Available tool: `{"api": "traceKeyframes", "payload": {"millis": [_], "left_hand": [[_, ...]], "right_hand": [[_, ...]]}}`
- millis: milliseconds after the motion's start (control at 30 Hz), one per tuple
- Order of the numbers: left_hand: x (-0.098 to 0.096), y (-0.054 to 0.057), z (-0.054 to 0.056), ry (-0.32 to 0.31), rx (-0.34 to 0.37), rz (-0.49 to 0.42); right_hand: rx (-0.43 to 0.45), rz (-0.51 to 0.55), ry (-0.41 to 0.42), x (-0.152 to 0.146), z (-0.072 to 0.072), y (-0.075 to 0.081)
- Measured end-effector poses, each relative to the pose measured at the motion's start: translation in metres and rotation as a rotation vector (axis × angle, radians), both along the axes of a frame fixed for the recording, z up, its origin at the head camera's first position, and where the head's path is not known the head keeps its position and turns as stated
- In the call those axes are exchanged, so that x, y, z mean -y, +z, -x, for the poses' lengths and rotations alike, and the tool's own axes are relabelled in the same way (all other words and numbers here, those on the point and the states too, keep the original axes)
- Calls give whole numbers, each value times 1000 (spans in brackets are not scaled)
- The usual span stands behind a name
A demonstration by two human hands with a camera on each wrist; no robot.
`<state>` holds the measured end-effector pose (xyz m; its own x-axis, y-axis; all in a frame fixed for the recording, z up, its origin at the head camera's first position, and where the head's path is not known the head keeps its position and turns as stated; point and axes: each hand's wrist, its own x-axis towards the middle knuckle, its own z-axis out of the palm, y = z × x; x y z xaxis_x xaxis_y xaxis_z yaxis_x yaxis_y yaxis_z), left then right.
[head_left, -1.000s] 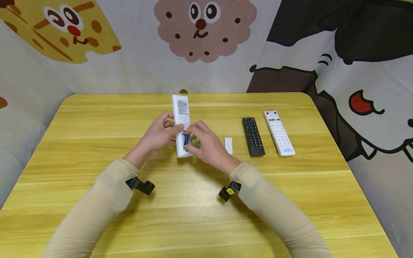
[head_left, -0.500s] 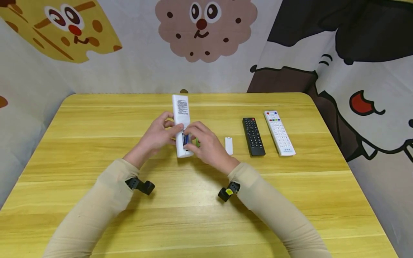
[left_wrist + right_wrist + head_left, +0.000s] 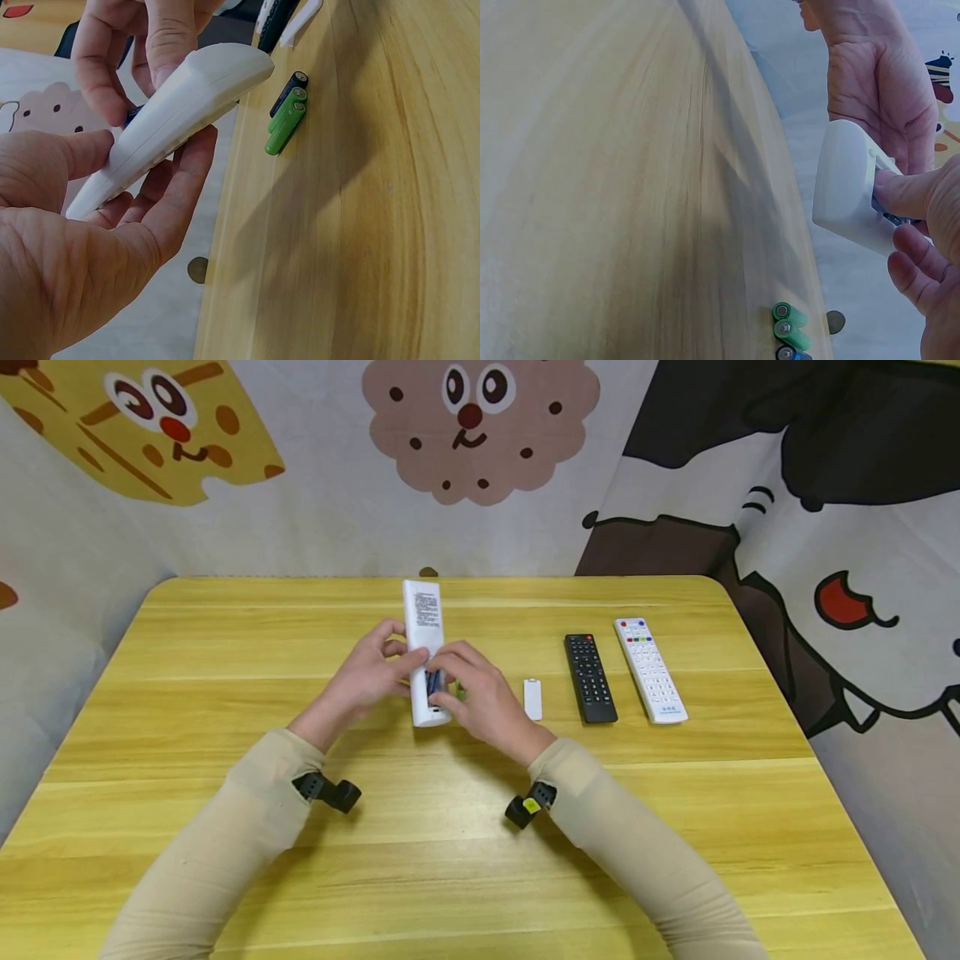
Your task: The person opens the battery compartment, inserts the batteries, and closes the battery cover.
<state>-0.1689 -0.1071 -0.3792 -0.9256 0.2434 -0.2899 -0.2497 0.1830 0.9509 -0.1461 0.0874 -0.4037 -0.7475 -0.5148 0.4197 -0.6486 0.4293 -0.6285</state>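
Observation:
A white remote control [image 3: 425, 637] is held off the table with its printed back toward me and its battery compartment uncovered. My left hand [image 3: 367, 675] grips it from the left, thumb on the back and fingers underneath. At the compartment, my right hand [image 3: 480, 692] pinches a blue battery [image 3: 133, 115] with thumb and fingers; in the right wrist view the thumb [image 3: 904, 193] reaches into the opening. The fingers partly hide the battery, so how it sits is unclear. The small white battery cover [image 3: 532, 700] lies on the table to the right.
Two green batteries [image 3: 286, 129] and a dark blue battery [image 3: 288, 93] lie side by side on the wooden table [image 3: 450, 877], mostly behind my right hand in the head view. A black remote [image 3: 590, 678] and another white remote [image 3: 651, 671] lie farther right.
The held remote has shifted very slightly right. My right thumb and fingers have moved a little at the compartment; both hands keep their hold.

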Motion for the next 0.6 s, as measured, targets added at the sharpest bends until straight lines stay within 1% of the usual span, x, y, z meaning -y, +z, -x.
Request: {"api": "traceKeyframes", "payload": {"millis": [133, 367, 600], "left_hand": [[1, 0, 0, 0, -1, 1], [2, -2, 1, 6, -4, -4], [2, -1, 1, 24, 3, -13]], "right_hand": [[10, 1, -3, 1, -1, 0], [2, 14, -1, 1, -2, -2], [12, -10, -53, 1, -2, -2]]}}
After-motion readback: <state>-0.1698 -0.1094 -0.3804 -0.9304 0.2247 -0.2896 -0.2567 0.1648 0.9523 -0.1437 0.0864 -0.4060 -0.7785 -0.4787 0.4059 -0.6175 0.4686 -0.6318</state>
